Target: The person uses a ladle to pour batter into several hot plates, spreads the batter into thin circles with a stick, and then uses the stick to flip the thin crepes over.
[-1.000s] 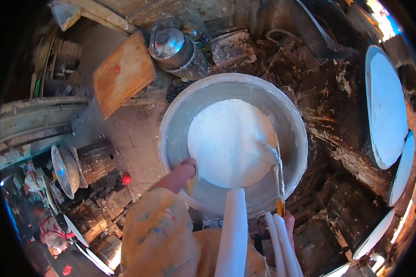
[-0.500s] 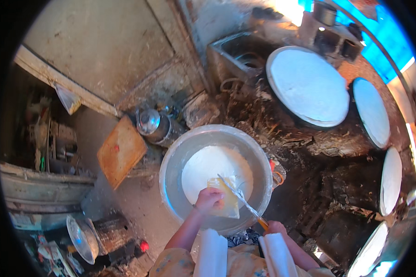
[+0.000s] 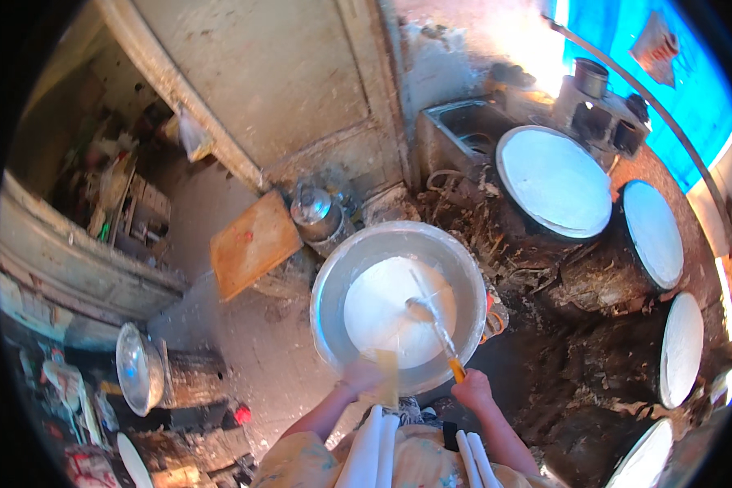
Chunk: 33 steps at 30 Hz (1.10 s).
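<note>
In the basin (image 3: 328, 307), right hand (image 3: 472, 390) (five o'clock) grasps tool (image 3: 443, 337), left hand (image 3: 363, 376) (seven) blurred yellow sheet (image 3: 388, 379); we should work inside the rim.

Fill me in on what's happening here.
A person is working over a wide metal basin with white contents. Their right hand grips an orange-handled tool that slants over the white; whether its end touches is hard to tell. Their left hand, blurred, holds a yellowish flat piece at the near rim. Off to the right is a large white disc; beyond the basin, to the left, a brown board leans near a metal kettle.
</note>
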### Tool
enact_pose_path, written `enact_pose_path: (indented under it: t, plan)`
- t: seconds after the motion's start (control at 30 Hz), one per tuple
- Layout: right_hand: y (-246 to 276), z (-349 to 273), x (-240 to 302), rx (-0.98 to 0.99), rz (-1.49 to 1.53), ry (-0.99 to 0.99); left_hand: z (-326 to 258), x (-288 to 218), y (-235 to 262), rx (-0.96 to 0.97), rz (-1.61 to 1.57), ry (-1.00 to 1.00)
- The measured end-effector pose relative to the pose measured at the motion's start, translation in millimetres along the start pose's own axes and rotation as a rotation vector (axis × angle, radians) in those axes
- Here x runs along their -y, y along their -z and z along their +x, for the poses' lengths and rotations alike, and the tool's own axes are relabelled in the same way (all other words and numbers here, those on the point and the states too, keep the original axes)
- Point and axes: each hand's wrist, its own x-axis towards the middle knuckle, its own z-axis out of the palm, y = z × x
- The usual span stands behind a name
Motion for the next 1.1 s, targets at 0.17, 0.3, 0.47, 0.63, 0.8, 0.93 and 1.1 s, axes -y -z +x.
enact_pose_path:
  t: [0.17, 0.3, 0.47, 0.63, 0.8, 0.93, 1.1]
  plan:
    - [-13, 5, -14, -0.130, 0.063, 0.004, -73, 39, 76, -0.657, -0.891, 0.434]
    - [-30, -2, -8, -0.027, 0.150, -0.181, -77, 98, 107, -0.869, -0.392, 0.538]
    - [-53, -12, 9, -0.038, 0.002, -0.153, -20, 149, 123, -0.399, 0.064, 0.715]
    - [-49, -14, 16, -0.017, 0.045, -0.232, 48, 124, 82, -0.580, -1.040, 0.357]
    - [-18, -25, 60, 0.176, 0.634, -0.205, 53, -3, 41, 0.454, -1.144, 0.322]
    - [-1, -58, 70, 0.171, 0.906, 0.184, 18, -114, -14, 0.954, -1.410, 0.290]
    - [-29, -28, 49, 0.086, 1.054, 0.153, 14, -211, -54, 1.184, -1.325, 0.117]
